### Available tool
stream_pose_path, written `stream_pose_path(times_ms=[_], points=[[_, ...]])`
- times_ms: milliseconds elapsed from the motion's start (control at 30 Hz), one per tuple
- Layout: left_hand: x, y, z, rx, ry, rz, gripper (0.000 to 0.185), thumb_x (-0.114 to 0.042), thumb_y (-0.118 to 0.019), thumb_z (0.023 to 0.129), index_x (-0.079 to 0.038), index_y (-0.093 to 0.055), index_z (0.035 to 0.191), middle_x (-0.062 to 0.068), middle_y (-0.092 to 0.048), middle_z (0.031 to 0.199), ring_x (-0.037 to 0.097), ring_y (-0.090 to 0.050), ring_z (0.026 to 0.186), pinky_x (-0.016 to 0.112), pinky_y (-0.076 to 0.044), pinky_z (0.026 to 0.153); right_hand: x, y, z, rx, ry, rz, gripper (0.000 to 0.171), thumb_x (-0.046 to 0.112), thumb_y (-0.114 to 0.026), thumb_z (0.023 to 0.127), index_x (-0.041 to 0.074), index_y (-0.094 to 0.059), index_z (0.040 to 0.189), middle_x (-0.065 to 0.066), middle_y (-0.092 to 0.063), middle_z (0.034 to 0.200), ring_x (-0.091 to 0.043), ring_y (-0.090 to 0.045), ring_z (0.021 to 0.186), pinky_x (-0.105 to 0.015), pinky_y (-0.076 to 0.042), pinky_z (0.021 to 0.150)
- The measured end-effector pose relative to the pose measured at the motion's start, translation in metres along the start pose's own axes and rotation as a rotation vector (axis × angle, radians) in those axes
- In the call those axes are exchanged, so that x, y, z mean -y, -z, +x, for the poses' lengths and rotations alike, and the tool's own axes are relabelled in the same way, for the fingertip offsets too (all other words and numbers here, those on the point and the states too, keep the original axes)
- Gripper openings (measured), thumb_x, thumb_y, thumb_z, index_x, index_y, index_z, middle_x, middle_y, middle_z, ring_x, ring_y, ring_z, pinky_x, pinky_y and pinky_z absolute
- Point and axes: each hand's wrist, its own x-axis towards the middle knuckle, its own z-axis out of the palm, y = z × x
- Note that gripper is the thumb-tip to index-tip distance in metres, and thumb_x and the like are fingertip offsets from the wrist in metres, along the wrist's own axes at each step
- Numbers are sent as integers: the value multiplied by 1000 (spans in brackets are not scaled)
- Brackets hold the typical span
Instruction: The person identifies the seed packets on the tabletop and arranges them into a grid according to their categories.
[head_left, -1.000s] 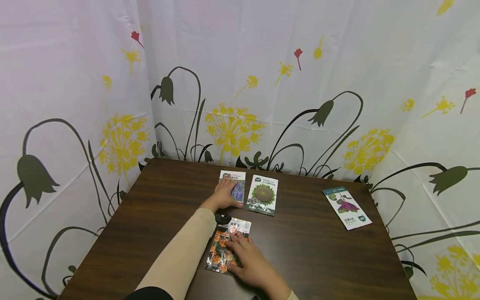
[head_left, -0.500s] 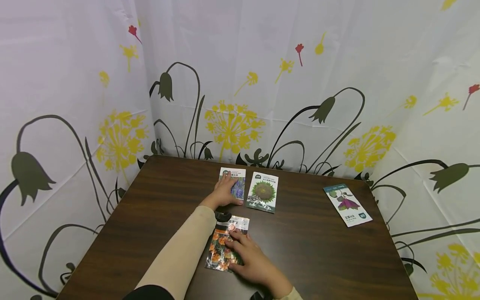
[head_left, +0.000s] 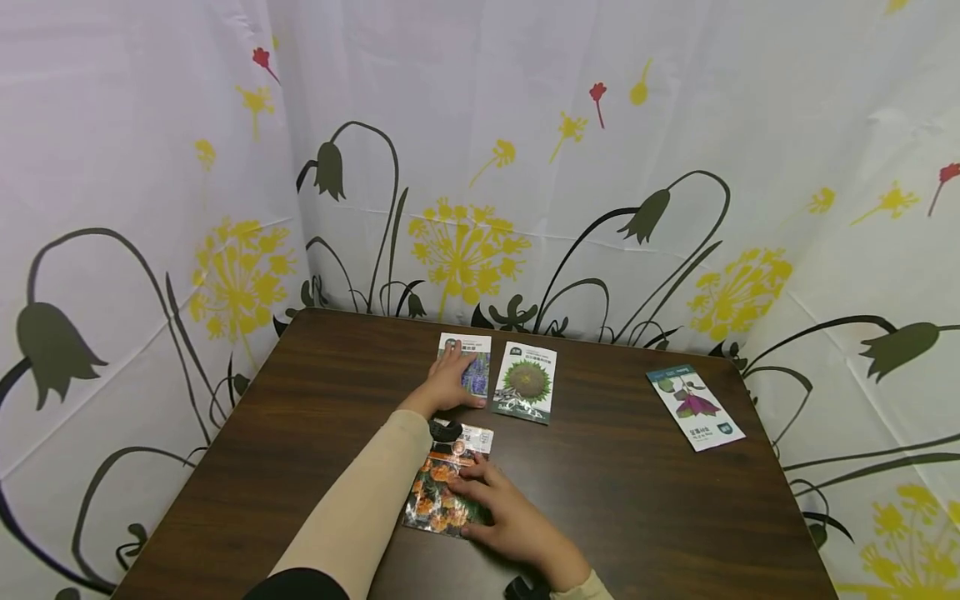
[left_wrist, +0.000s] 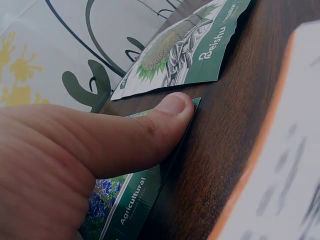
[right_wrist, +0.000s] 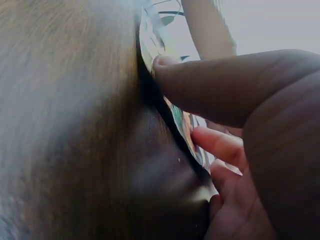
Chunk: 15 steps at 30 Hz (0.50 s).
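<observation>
Now left hand (head_left: pixel 447 386) flat, fingers straight, pressing blue packet (head_left: pixel 476 375) at far counter (head_left: pixel 300 417), just beside sunflower packet (head_left: pixel 528 382). Right hand (head_left: pixel 504 517) spread on orange packet (head_left: pixel 438 493), near edge, fingers straight. Step, by guess: sliding orange packet into row. Next calls for light flat push, no lifting.

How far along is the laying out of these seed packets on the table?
Two look placed at the back: the blue-flower packet under the left hand, and the sunflower packet beside it. In hand: the right hand presses the orange-flower packet. The purple-flower packet lies apart, untouched.
</observation>
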Motion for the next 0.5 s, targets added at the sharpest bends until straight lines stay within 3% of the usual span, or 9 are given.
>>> stream_pose_path(times_ms=[333,500], points=[[0,0,1,-1,0,6,112,-41,-96,84,-13,-34,173,22,-1,183,42,7,171,65,-5,137,1,3,0,51,9,-36,67,20,-83,98,17,-58,160,-9,-43,175,-41,-25,168,-71,-25,130],[1,0,1,0,2,7,112,-41,-96,84,-13,-34,173,22,-2,183,42,6,171,65,-6,137,2,4,0,77,-9,-54,68,24,-81,100,20,-55,163,-6,-41,177,-39,-25,168,-72,-25,130]])
